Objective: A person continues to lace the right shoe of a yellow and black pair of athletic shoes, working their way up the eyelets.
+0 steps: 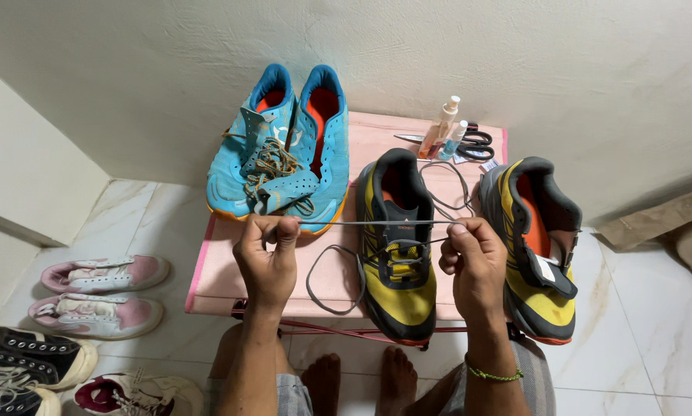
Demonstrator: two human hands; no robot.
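Head view, surroundings: a low pink table (222, 277) against a pale wall. On it, a pair of blue shoes (280, 146) with orange soles and loose laces heaped on top; at the far edge a small spray bottle (443, 123), a smaller tube just beside it, and black-handled scissors (475, 143). A yellow-and-grey shoe (396, 254) stands at the table's near edge between the hands; its mate (537, 246) stands to the right, tongue flap hanging open. On the tiled floor at left: a pink-and-white pair (99, 296), a black-and-white pair (22, 370), and a further pale shoe.

Hidden or unclear: the floor shoes at lower left are cut off by the frame. The lace's far loop runs behind the yellow shoe's collar; which eyelets it passes through is hard to make out. The tube's kind is too small to tell.

Hands: the left hand (269, 254) pinches one end of a grey lace (376, 223) between thumb and forefinger, other fingers curled. The right hand (473, 262), a green thread bracelet at the wrist, pinches the other end likewise. The lace is stretched taut and level between them, above the middle shoe.
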